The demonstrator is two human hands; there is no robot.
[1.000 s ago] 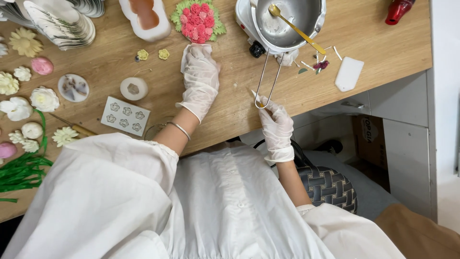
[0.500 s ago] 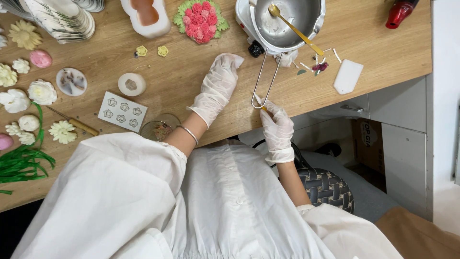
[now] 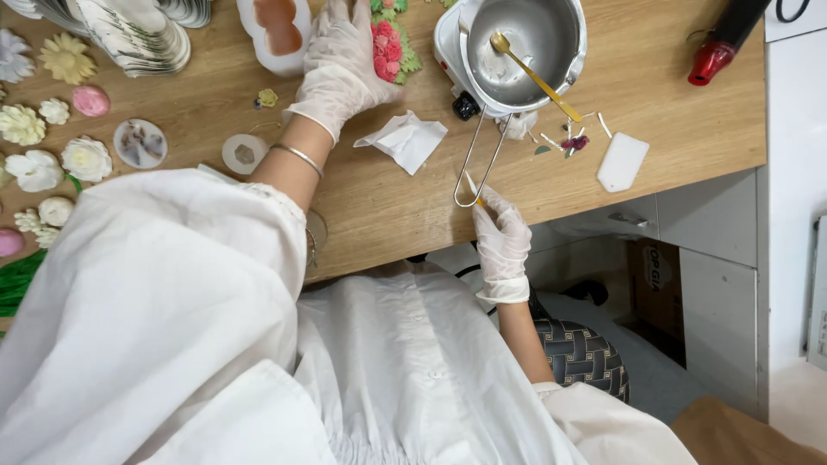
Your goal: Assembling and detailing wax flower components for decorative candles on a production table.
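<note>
My left hand, in a white glove, reaches to the table's far edge and lies over the left side of a pink flower piece with green leaves; its fingertips are cut off by the frame. My gloved right hand pinches a small pale stick at the looped end of the wire handle of a steel pot. A gold spoon rests in the pot. A crumpled white tissue lies between my hands.
On the wooden table lie a white mould with orange filling, several wax flowers at the left, two round discs, a white scraper, small scraps and a red tool. The table edge runs just past my right hand.
My left hand has lifted off the tissue and moved up to the pink flower piece, leaving the tissue on the table. My right hand has stayed at the pot's wire handle.
</note>
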